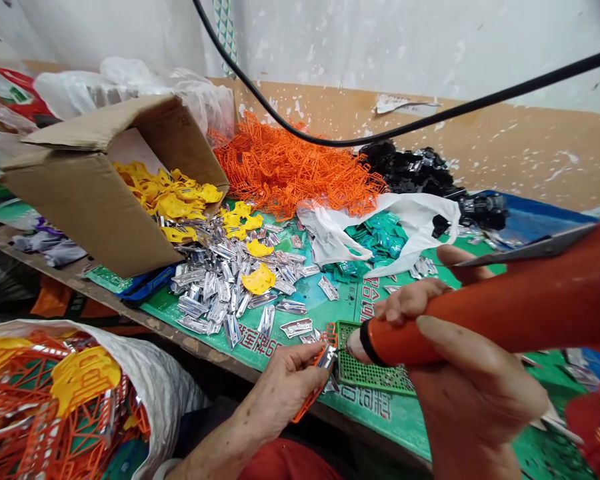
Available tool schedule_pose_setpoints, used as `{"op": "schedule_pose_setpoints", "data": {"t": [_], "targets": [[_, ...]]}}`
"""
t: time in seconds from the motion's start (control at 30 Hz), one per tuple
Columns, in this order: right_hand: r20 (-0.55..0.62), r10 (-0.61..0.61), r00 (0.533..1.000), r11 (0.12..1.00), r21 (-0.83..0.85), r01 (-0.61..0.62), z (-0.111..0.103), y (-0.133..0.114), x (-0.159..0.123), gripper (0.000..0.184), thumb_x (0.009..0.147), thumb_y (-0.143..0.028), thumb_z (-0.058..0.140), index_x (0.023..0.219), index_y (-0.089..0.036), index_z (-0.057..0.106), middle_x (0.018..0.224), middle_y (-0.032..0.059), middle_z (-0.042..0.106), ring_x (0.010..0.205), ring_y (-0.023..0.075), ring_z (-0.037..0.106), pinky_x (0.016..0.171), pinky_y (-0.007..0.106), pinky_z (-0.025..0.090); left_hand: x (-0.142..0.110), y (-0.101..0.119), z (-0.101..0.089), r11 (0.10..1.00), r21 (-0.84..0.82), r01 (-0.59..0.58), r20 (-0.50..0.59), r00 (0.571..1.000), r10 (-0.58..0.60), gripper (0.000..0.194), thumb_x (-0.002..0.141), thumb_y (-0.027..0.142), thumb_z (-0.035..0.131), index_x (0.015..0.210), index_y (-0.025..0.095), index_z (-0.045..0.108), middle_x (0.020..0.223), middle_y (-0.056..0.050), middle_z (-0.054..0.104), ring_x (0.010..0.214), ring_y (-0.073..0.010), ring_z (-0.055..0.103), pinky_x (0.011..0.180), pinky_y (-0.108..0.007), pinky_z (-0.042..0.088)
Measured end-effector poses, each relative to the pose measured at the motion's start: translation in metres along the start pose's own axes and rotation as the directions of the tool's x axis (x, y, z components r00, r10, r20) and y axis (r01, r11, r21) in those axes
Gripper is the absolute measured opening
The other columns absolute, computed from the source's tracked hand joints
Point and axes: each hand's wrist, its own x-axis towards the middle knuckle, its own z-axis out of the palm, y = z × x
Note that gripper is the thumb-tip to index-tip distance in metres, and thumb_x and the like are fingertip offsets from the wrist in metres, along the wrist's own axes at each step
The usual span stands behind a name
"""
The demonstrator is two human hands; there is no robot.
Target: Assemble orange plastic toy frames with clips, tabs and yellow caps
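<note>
Left hand: narrow grip on an orange plastic frame with a silver piece at its end, above the counter edge. Right hand: closed around an orange-handled tool, tip just beside the frame. Nearby: green perforated plate on green-covered counter; heaped silver metal pieces; yellow pieces in cardboard box.

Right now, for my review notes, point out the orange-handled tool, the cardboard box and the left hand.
Orange-handled tool [480, 323]: head view, on the handle's barrel.
Cardboard box [85, 213]: head view, on its outer side wall.
Left hand [283, 393]: head view, on the back of the hand.
</note>
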Motion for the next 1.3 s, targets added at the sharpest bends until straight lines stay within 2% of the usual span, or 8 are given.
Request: {"op": "schedule_pose_setpoints", "data": {"t": [0.17, 0.37, 0.53, 0.73, 0.93, 1.07, 1.2, 1.3], "targets": [[-0.004, -0.016, 1.0, 0.999, -0.048, 0.016, 0.0, 0.004, -0.001, 0.053, 0.065, -0.014, 0.07, 0.116, -0.026, 0.059, 0.066, -0.002, 0.062, 0.062, 0.0162, 0.056, 0.064, 0.035, 0.052, 0.0, -0.001, -0.001, 0.999, 0.044, -0.015, -0.031, 0.999, 0.016, 0.021, 0.07, 0.028, 0.065, 0.084, 0.016, 0.075, 0.066, 0.001, 0.054, 0.062, -0.0121, 0.043, 0.056, -0.023, 0.029], [0.003, -0.022, 1.0, 0.999, -0.041, 0.022, 0.001, 0.007, -0.001, 0.044, 0.067, -0.014, 0.069, 0.107, -0.027, 0.059, 0.067, -0.0023, 0.063, 0.062, 0.0168, 0.058, 0.062, 0.036, 0.053, 0.0, -0.003, -0.001, 0.997, 0.071, -0.005, -0.028, 1.0, 0.007, 0.021, 0.072, 0.028, 0.064, 0.086, 0.016, 0.074, 0.063, 0.002, 0.052, 0.058, -0.011, 0.038, 0.053, -0.023, 0.026], [-0.005, -0.044, 0.999, 0.997, -0.066, 0.044, 0.002, 0.011, 0.0, 0.041, 0.066, -0.013, 0.069, 0.103, -0.026, 0.06, 0.067, -0.0034, 0.062, 0.061, 0.0156, 0.059, 0.062, 0.034, 0.052, 0.001, -0.004, -0.001, 0.999, 0.055, -0.002, -0.011, 1.0, 0.002, 0.022, 0.073, 0.026, 0.063, 0.088, 0.016, 0.074, 0.064, 0.002, 0.053, 0.058, -0.0106, 0.038, 0.054, -0.023, 0.028], [0.023, -0.026, 0.999, 0.996, -0.085, 0.028, -0.001, 0.012, -0.004, 0.045, 0.067, -0.016, 0.071, 0.109, -0.029, 0.059, 0.07, -0.004, 0.062, 0.063, 0.0159, 0.058, 0.063, 0.035, 0.051, -0.001, 0.002, 0.004, 0.999, 0.036, -0.021, -0.011, 1.0, 0.021, 0.018, 0.072, 0.027, 0.065, 0.082, 0.015, 0.075, 0.061, 0.002, 0.051, 0.062, -0.0124, 0.044, 0.059, -0.024, 0.032], [0.069, -0.023, 0.997, 0.991, -0.127, 0.031, -0.003, 0.015, -0.008, 0.05, 0.069, -0.017, 0.072, 0.114, -0.029, 0.055, 0.072, -0.0039, 0.06, 0.061, 0.0155, 0.058, 0.063, 0.035, 0.05, -0.003, 0.004, 0.005, 1.0, -0.011, -0.014, -0.037, 0.999, 0.014, 0.015, 0.07, 0.028, 0.067, 0.076, 0.016, 0.074, 0.056, 0.003, 0.047, 0.058, -0.0119, 0.041, 0.057, -0.024, 0.031], [0.09, -0.039, 0.995, 0.996, -0.072, 0.046, -0.002, 0.017, -0.01, 0.048, 0.07, -0.014, 0.071, 0.112, -0.027, 0.054, 0.07, -0.0045, 0.061, 0.06, 0.0146, 0.059, 0.062, 0.034, 0.052, -0.004, 0.007, 0.005, 0.998, -0.062, -0.002, -0.017, 1.0, 0.001, 0.015, 0.069, 0.025, 0.065, 0.076, 0.015, 0.074, 0.054, 0.005, 0.046, 0.049, -0.0077, 0.032, 0.05, -0.023, 0.025], [0.046, -0.085, 0.995, 0.996, -0.037, 0.087, 0.0, 0.019, -0.013, 0.044, 0.07, -0.013, 0.07, 0.11, -0.026, 0.056, 0.07, -0.0044, 0.062, 0.06, 0.014, 0.059, 0.064, 0.034, 0.051, -0.005, 0.007, 0.004, 0.996, -0.08, 0.04, -0.037, 0.998, -0.043, 0.018, 0.069, 0.026, 0.062, 0.078, 0.013, 0.072, 0.052, 0.006, 0.045, 0.041, -0.0038, 0.019, 0.042, -0.023, 0.011], [0.031, -0.089, 0.996, 0.995, -0.04, 0.091, 0.001, 0.02, -0.015, 0.044, 0.069, -0.013, 0.071, 0.108, -0.026, 0.056, 0.07, -0.005, 0.062, 0.062, 0.014, 0.059, 0.065, 0.034, 0.051, -0.005, 0.005, 0.002, 0.994, -0.089, 0.065, -0.06, 0.996, -0.071, 0.018, 0.068, 0.026, 0.063, 0.076, 0.013, 0.071, 0.049, 0.007, 0.041, 0.038, -0.0033, 0.018, 0.04, -0.024, 0.007]]}}
